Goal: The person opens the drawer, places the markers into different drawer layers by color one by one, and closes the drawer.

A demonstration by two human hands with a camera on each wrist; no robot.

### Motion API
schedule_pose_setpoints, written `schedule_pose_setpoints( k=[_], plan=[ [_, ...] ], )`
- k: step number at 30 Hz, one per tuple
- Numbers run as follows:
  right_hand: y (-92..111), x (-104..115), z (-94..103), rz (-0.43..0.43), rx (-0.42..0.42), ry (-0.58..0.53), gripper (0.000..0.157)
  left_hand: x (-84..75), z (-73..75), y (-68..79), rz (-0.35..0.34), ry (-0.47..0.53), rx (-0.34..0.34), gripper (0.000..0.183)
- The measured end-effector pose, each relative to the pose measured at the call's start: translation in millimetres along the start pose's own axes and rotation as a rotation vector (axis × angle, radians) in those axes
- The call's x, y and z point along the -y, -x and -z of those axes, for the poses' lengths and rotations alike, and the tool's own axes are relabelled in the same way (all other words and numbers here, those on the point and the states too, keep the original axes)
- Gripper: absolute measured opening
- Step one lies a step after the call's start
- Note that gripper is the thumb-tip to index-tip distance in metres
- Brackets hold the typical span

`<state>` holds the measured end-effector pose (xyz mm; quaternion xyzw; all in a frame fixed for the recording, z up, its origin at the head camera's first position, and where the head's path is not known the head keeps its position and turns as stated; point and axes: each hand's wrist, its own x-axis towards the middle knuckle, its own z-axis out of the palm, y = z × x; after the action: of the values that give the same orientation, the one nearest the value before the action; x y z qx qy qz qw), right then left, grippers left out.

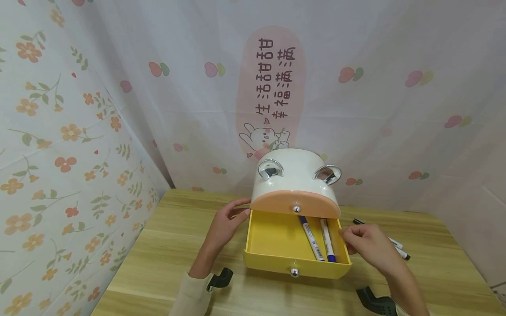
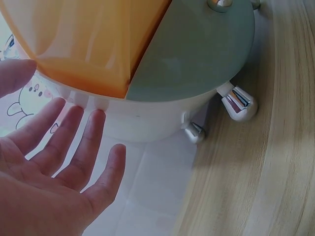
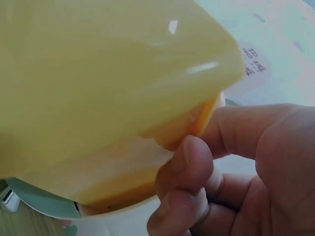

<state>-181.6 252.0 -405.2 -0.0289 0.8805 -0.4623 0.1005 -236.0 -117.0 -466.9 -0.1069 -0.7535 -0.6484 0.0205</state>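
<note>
A white rounded drawer box (image 1: 292,180) with a peach front and silver ear-like loops stands on the table. Its yellow drawer (image 1: 272,235) is pulled out, and a blue-and-white marker (image 1: 312,239) lies in it beside a second marker (image 1: 328,241). My left hand (image 1: 223,226) is at the box's left side; in the left wrist view its fingers (image 2: 91,137) are spread along the white wall. At the drawer's right wall, my right hand (image 1: 373,245) pinches the edge between thumb and bent index finger, as the right wrist view shows.
On the table (image 1: 178,245), right of the box, lie dark-capped markers (image 1: 402,253), partly hidden behind my right hand. A patterned cloth (image 1: 189,114) hangs close behind the box, and a floral one (image 1: 71,166) borders the left. Black wrist mounts (image 1: 221,278) sit near both wrists.
</note>
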Motion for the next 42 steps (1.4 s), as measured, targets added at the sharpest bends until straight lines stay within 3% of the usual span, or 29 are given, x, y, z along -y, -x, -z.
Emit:
schedule_pose_setpoints(
  k=[3, 8, 22, 30, 35, 42],
  plan=[
    [-1.3, 0.7, -3.4, 0.013, -0.035, 0.029, 0.040, 0.2, 0.4, 0.3, 0.000, -0.005, 0.003, 0.035],
    [-3.9, 2.2, -7.5, -0.037, -0.108, 0.052, 0.040, 0.2, 0.6, 0.1, 0.001, -0.015, 0.011, 0.035],
    [-10.0, -1.7, -15.0, -0.062, -0.283, -0.004, 0.047, -2.7, 0.5, -0.5, 0.015, -0.007, 0.015, 0.036],
    [-4.9, 0.0, -8.8, 0.003, -0.232, 0.161, 0.053, 0.0, 1.1, 1.2, 0.022, 0.001, 0.017, 0.037],
    [6.9, 6.6, -0.2, -0.023, -0.199, 0.211, 0.050, -1.5, 0.6, 0.0, 0.018, -0.004, 0.016, 0.037],
    [16.0, 4.6, 7.7, 0.026, -0.023, 0.214, 0.043, -2.2, 0.8, -0.4, 0.019, -0.006, 0.017, 0.037]
  ],
)
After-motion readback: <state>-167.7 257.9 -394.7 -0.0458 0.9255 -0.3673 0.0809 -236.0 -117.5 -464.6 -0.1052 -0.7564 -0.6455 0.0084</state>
